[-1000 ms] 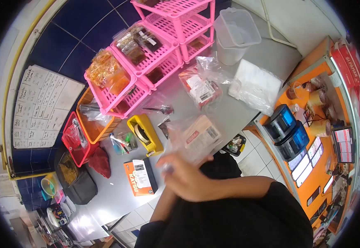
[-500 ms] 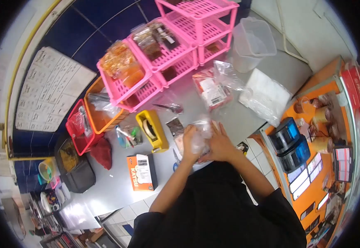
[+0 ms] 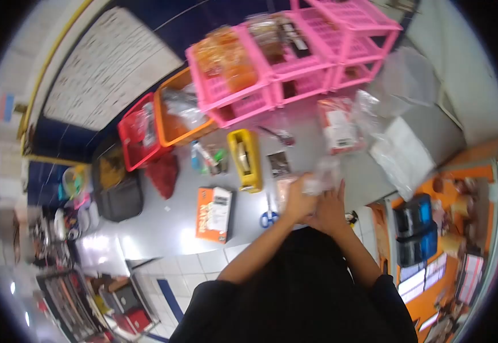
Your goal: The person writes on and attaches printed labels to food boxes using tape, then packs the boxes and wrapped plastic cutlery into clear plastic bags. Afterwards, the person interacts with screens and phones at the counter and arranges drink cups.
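one clear, crumpled plastic bag (image 3: 324, 173), near grey metal table (image 3: 246, 220) edge: bunched in left hand (image 3: 300, 204); right hand (image 3: 330, 212) against it, grip unclear; gathered, closure undeterminable; pale packet (image 3: 284, 188) adjoining; yellow tape dispenser (image 3: 252, 182), blue-handled scissors (image 3: 269, 217) untouched

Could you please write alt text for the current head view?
Left hand and right hand handle crumpled clear plastic at a grey table, near blue-handled scissors and a yellow tape dispenser, before pink plastic racks.
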A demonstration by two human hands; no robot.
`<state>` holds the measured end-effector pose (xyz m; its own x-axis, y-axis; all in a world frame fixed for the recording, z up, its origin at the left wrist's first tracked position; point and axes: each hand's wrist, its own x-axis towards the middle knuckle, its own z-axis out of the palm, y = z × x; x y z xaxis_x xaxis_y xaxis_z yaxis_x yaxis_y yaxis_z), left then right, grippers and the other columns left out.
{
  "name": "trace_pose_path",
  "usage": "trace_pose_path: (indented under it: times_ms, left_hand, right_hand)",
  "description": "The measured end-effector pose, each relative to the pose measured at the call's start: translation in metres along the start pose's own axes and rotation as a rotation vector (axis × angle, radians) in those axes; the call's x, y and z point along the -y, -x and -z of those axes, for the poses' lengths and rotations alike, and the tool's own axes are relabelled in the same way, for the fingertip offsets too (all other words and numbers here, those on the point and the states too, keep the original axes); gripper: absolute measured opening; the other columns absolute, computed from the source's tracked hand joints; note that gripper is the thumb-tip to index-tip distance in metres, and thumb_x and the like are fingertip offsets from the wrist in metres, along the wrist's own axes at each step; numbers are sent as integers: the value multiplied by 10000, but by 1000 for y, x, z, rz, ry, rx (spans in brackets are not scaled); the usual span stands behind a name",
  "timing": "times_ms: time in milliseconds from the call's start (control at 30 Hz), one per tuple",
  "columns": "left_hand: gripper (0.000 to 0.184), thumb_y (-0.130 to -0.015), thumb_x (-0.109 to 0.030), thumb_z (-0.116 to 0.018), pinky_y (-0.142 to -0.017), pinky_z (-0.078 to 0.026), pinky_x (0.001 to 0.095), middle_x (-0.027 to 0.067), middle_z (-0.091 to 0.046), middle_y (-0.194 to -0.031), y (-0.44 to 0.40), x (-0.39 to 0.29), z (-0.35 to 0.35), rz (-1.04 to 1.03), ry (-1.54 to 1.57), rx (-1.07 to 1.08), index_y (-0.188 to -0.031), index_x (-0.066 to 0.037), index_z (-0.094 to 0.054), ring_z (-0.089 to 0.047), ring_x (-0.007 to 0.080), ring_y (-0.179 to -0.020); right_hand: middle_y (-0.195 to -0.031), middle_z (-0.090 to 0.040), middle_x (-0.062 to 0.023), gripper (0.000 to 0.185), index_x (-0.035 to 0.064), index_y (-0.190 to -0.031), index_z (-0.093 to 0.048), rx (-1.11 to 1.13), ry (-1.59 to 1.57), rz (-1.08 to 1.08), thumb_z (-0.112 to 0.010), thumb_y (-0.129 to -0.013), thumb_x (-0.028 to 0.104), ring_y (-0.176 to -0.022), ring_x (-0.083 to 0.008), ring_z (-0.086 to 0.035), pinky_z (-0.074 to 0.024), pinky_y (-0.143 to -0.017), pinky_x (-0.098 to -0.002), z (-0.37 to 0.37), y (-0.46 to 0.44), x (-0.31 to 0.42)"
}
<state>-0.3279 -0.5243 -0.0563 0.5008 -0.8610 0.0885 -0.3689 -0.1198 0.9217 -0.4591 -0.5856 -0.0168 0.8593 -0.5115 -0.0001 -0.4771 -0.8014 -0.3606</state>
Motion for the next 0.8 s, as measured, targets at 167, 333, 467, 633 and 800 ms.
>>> trace_pose_path:
  times_ms: [167,333,467,633,800]
  left_hand:
    - [476,-850,-152,-678,-1046,-402,407,193,-584,-1273,4,-48,-6,313,325,-161,-1288,-35,-532,-517,305,-1252]
    - [731,-877,-182,-704,-1158,-276,414,217,-378,-1495,33,-60,-20,-54,195,-225,-1476,-47,-306,-280,351,-1446]
    - [813,-853,-210,-751,-1155,-299,433,252,-337,-1502,64,-82,81,490,770,776,-1505,-57,-290,-285,361,-1447]
    - [966,-774,-323,-806,-1154,-303,464,269,-274,-1529,84,-72,116,434,-38,603,-1512,-32,-255,-292,394,-1435]
    - [1091,-709,-383,-838,-1155,-298,479,266,-214,-1559,65,-88,102,-296,-165,14,-1514,-7,-206,-290,373,-1436]
  right_hand:
    - [-1153,-592,-163,610,33,-1364,-493,-502,494,1,-594,-933,452,-1017,-281,-615,-533,-821,-431,-54,-36,5]
    - [-1180,-609,-164,654,2,-1350,-504,-411,-647,-297,-496,-965,531,-1065,-272,-609,-483,-920,-437,-56,-21,-7]
    - [-1200,-622,-165,714,-23,-1339,-512,-391,-926,-591,-417,-991,594,-1104,-266,-604,-443,-1000,-442,-33,-24,-11]
    - [-1229,-621,-148,713,-30,-1278,-564,-276,-1777,-464,-304,-1031,587,-1108,-265,-600,-446,-1016,-366,55,-25,-11]
    - [-1398,-505,-169,714,-23,-1471,-356,-104,-1805,-275,-311,-1041,545,-1246,-270,-530,-433,-1044,-381,104,-25,81]
